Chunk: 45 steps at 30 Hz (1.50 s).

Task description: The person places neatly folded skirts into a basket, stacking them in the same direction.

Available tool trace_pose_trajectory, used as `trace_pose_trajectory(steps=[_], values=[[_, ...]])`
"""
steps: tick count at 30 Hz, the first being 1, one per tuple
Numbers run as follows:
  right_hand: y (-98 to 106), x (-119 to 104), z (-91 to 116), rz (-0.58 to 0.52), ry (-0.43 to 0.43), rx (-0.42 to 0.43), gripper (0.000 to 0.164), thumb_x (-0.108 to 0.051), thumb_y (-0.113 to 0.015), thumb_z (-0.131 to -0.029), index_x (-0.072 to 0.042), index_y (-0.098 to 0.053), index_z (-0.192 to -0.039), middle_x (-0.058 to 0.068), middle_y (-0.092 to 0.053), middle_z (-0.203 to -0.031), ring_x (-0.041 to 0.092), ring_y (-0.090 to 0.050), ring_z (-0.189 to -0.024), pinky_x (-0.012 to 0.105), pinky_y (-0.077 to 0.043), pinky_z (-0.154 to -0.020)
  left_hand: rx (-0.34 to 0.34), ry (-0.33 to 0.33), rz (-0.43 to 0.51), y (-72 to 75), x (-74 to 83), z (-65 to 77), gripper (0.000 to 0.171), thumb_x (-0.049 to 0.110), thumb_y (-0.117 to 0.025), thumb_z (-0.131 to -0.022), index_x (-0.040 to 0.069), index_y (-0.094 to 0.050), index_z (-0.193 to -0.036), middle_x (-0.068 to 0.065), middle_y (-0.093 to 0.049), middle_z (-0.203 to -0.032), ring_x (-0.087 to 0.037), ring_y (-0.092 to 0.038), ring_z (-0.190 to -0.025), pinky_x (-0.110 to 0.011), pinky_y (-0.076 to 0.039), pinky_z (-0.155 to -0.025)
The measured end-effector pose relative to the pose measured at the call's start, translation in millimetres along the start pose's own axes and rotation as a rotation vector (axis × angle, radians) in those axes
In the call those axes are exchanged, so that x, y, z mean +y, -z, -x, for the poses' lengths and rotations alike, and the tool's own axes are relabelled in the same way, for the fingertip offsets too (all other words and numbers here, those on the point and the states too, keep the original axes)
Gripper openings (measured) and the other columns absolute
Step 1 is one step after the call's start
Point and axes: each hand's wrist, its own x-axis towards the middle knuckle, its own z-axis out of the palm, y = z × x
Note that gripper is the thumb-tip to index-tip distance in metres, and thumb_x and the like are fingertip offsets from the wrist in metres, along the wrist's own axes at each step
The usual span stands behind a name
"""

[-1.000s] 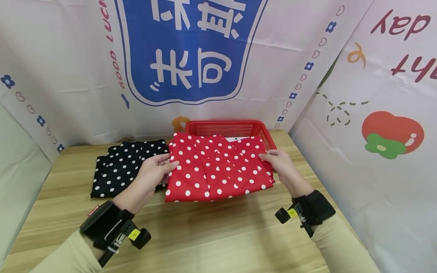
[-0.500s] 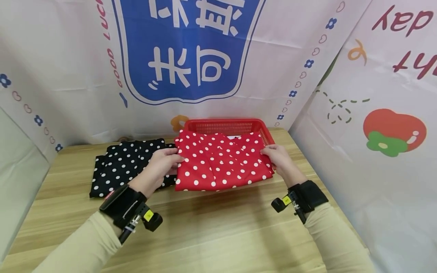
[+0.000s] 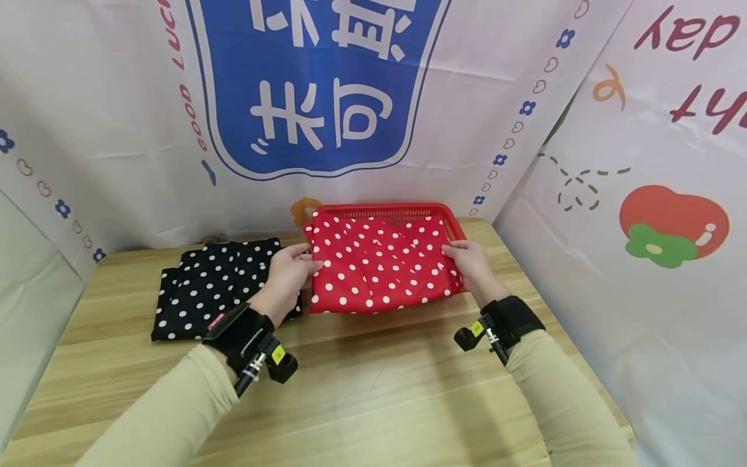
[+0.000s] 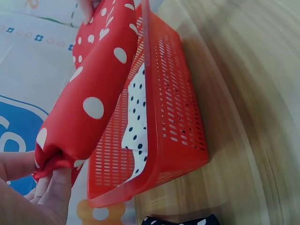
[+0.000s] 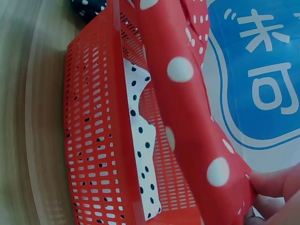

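Red dotted cloth (image 3: 379, 266), folded: above basket (image 3: 385, 207); left edge pinched by left hand (image 3: 290, 275), right edge by right hand (image 3: 471, 264). White dotted cloth (image 5: 143, 140): inside basket, hidden from head view.

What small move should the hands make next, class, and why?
Probably lower the red dotted cloth into the red basket: the left hand and right hand hold its opposite edges above the open top, and a white dotted cloth already lies inside.
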Motion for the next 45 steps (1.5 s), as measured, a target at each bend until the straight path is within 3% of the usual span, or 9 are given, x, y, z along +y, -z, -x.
trace_pose_trajectory(steps=[9, 16, 26, 33, 38, 45], values=[[-2, -9, -10, 0.002, 0.022, 0.034, 0.045, -0.022, -0.057, -0.098, -0.009, -0.048, -0.140, 0.013, -0.051, -0.134, 0.026, -0.055, -0.118, 0.038, -0.051, -0.094, 0.103, -0.071, 0.057, -13.1, 2.1, -16.1, 0.056, 0.004, -0.055, -0.096, 0.008, -0.035, -0.149, -0.017, -0.054, -0.128, -0.029, -0.057, -0.115, -0.040, -0.048, -0.097], [-5, -4, -13, -0.029, 0.041, 0.043, 0.044, -0.018, -0.057, -0.098, -0.009, -0.050, -0.141, 0.013, -0.050, -0.136, 0.027, -0.053, -0.119, 0.039, -0.049, -0.096, 0.169, -0.099, 0.070, -19.3, -5.5, -22.3, 0.055, 0.001, -0.057, -0.095, 0.011, -0.040, -0.145, -0.013, -0.057, -0.125, -0.027, -0.057, -0.112, -0.043, -0.049, -0.095], [-12, 4, -14, -0.057, 0.068, 0.058, 0.042, -0.016, -0.057, -0.098, -0.009, -0.052, -0.139, 0.012, -0.046, -0.137, 0.028, -0.050, -0.120, 0.040, -0.048, -0.097, 0.211, -0.176, 0.004, -20.8, -15.8, -28.3, 0.047, 0.002, -0.058, -0.095, 0.012, -0.047, -0.139, -0.011, -0.060, -0.123, -0.026, -0.056, -0.111, -0.045, -0.050, -0.094], [-14, 8, -13, -0.066, 0.118, 0.085, 0.041, -0.015, -0.057, -0.098, -0.010, -0.054, -0.139, 0.011, -0.045, -0.138, 0.028, -0.047, -0.121, 0.041, -0.047, -0.099, 0.238, -0.260, 0.044, -26.0, -24.9, -28.8, 0.043, 0.003, -0.061, -0.094, 0.010, -0.050, -0.135, -0.010, -0.062, -0.123, -0.025, -0.058, -0.111, -0.041, -0.049, -0.096], [-14, 14, -16, -0.069, 0.160, 0.087, 0.040, -0.010, -0.057, -0.098, -0.006, -0.054, -0.138, 0.014, -0.046, -0.138, 0.029, -0.047, -0.121, 0.041, -0.046, -0.100, 0.302, -0.335, -0.036, -32.1, -35.2, -31.8, 0.034, 0.003, -0.065, -0.092, 0.008, -0.059, -0.125, -0.011, -0.068, -0.116, -0.022, -0.060, -0.108, -0.038, -0.050, -0.095], [-13, 27, -23, -0.068, 0.179, 0.118, 0.039, -0.006, -0.054, -0.099, -0.001, -0.053, -0.137, 0.019, -0.047, -0.137, 0.030, -0.048, -0.116, 0.041, -0.046, -0.101, 0.322, -0.361, -0.124, -40.2, -43.8, -40.3, 0.031, 0.010, -0.069, -0.090, 0.010, -0.065, -0.121, -0.008, -0.070, -0.112, -0.021, -0.062, -0.108, -0.037, -0.044, -0.100]])
